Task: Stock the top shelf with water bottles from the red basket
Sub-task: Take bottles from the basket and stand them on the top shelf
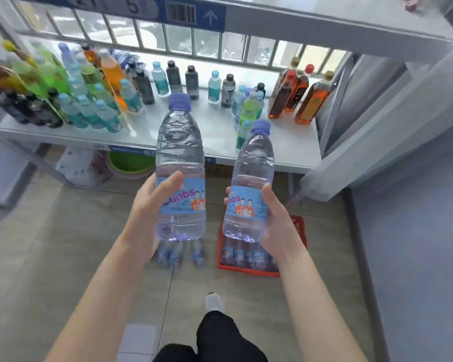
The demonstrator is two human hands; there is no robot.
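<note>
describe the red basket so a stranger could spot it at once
On the tiled floor before the white shelf unit, below the right hand, sits the red basket. Unlike the loose bottles left of it, its bottles sit inside red plastic walls.

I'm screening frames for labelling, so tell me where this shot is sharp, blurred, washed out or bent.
Head view: the left bottle and right bottle, both held, are sharpest, labels partly readable; head view: the coloured bottles at far left smear with blur; head view: the barred window is washed out by daylight; head view: the wide lens skews the top shelf.
</note>
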